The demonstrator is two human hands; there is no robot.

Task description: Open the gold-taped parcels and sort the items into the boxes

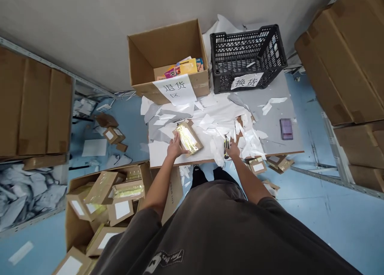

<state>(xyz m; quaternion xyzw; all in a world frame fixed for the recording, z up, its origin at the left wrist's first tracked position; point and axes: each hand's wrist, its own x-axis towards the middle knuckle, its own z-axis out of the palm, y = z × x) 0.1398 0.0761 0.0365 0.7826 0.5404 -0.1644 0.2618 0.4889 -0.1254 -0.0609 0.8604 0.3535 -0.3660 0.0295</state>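
My left hand (174,145) rests on the near end of a small cardboard parcel (189,138) wrapped in shiny yellowish tape, lying on the grey table (276,123); its fingers curl over the parcel's edge. My right hand (232,149) is closed around a dark slim tool (225,146), possibly a cutter, held among torn white paper scraps (222,125) near the table's front edge.
At the table's back stand an open cardboard box (168,63) with colourful items and a paper sign, and a black plastic crate (246,57) with another sign. A purple phone (286,129) lies at the right. A box of taped parcels (105,203) sits on the floor left; stacked cartons flank both sides.
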